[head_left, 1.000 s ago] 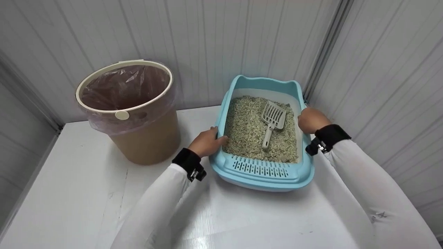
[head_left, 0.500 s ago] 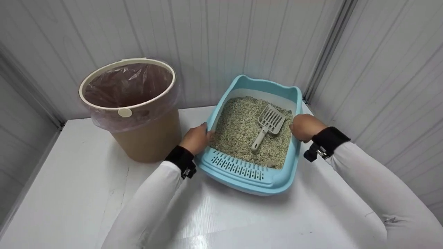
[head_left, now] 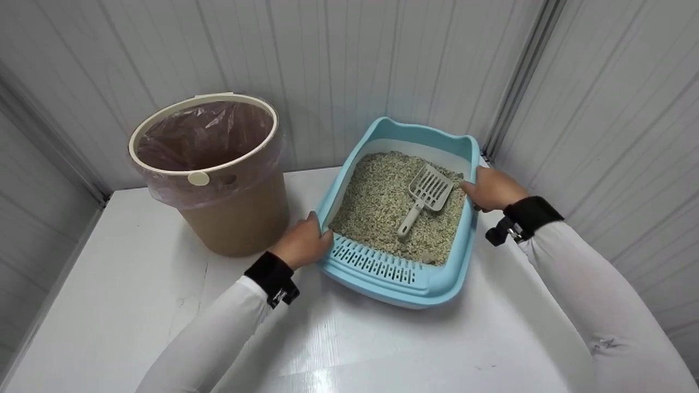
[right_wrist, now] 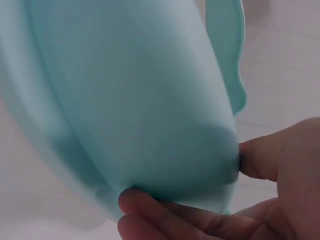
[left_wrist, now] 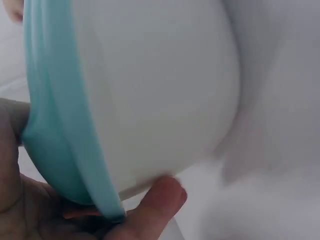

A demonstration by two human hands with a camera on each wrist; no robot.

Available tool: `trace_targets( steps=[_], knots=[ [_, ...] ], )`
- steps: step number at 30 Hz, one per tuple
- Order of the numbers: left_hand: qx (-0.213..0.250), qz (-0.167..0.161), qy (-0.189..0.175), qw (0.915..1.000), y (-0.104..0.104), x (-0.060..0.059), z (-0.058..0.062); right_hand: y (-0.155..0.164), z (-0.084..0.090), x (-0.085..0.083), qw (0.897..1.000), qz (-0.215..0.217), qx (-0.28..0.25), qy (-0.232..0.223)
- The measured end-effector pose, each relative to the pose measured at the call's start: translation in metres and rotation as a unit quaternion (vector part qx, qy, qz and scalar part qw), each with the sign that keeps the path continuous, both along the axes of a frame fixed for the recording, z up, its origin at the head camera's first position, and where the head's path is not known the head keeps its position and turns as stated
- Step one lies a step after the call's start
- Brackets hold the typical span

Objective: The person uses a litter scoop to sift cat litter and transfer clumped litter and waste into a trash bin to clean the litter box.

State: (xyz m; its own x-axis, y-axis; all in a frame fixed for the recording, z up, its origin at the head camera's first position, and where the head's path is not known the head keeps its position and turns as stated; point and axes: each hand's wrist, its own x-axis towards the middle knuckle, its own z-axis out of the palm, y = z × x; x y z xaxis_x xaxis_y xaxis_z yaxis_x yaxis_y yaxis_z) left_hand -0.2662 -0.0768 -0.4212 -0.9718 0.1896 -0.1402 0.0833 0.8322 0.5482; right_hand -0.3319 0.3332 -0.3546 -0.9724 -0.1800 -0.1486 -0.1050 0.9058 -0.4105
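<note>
Bin [head_left: 210, 174] with plastic liner stands well left of the left hand [head_left: 299, 244], its base partly hidden behind that wrist. Left hand curls round the tray [head_left: 382, 275] rim at its near-left corner; fingertips tucked under the lip, thumb inside. Tray sits on the table [head_left: 136, 284] between both hands, filled with litter [head_left: 377, 202]; scoop [head_left: 423, 196] lies on it, near the right hand [head_left: 491, 188], which grips the right rim, fingers hidden beneath.

Bright, even light; soft shadows, tabletop glare (both wrist views blurred).
</note>
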Motion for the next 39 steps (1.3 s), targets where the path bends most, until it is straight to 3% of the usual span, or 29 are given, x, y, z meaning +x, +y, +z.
trace_targets(
  steps=[7, 18, 31, 39],
  knots=[
    [-0.001, -0.011, 0.029, 0.9995, 0.006, 0.004, -0.01, 0.005, -0.006, -0.009, 0.999, 0.016, 0.03, -0.022],
    [0.036, -0.045, 0.072, 0.9957, -0.004, -0.016, -0.014, 0.009, -0.009, 0.0, 1.0, 0.016, -0.003, -0.005],
    [0.055, -0.052, 0.043, 0.9962, -0.02, -0.026, -0.017, -0.002, -0.012, 0.025, 1.0, -0.004, -0.006, 0.006],
    [0.08, -0.029, 0.045, 0.9954, -0.025, -0.031, -0.021, -0.006, -0.012, 0.036, 1.0, -0.002, 0.006, 0.0]
  ],
)
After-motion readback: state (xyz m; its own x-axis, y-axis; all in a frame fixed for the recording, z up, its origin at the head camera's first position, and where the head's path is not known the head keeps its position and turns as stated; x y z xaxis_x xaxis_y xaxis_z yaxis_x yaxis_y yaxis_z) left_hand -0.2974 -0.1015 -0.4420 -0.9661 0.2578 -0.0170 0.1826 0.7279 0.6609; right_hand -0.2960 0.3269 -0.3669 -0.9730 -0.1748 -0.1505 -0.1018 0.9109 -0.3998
